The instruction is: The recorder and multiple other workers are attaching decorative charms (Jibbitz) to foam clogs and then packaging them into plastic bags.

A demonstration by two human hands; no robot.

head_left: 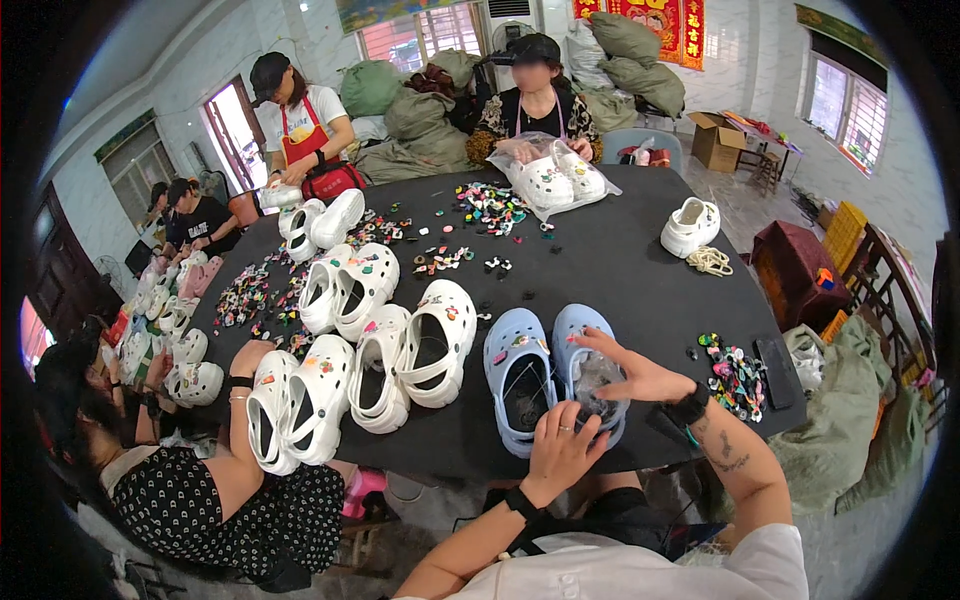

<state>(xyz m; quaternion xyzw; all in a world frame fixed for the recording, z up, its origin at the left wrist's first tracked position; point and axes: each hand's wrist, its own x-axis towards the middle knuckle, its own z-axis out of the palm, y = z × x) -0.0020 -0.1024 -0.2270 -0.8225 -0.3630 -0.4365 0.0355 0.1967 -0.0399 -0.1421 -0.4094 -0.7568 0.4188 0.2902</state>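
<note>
A pair of light blue clogs lies in front of me at the table's near edge, the left clog (pixel 517 345) with small coloured charms on its strap and toe. In the opening of the right clog (pixel 576 318) sits crumpled clear plastic (pixel 597 373). My right hand (pixel 632 370) spreads over this clog from the right, its thumb and fingers wide apart around the plastic. At the heel, my left hand (pixel 562 448), with a ring on one finger, bends its thumb and forefinger together at the plastic's near edge. Its fingertips partly hide the contact.
White clogs with charms (pixel 435 335) stand in pairs to my left. Loose charms (pixel 735 375) and a dark phone (pixel 774 373) lie at right. A white clog (pixel 690 228) and cord (pixel 710 262) sit farther back. Across the table, a person handles bagged white clogs (pixel 560 180); other people work at left.
</note>
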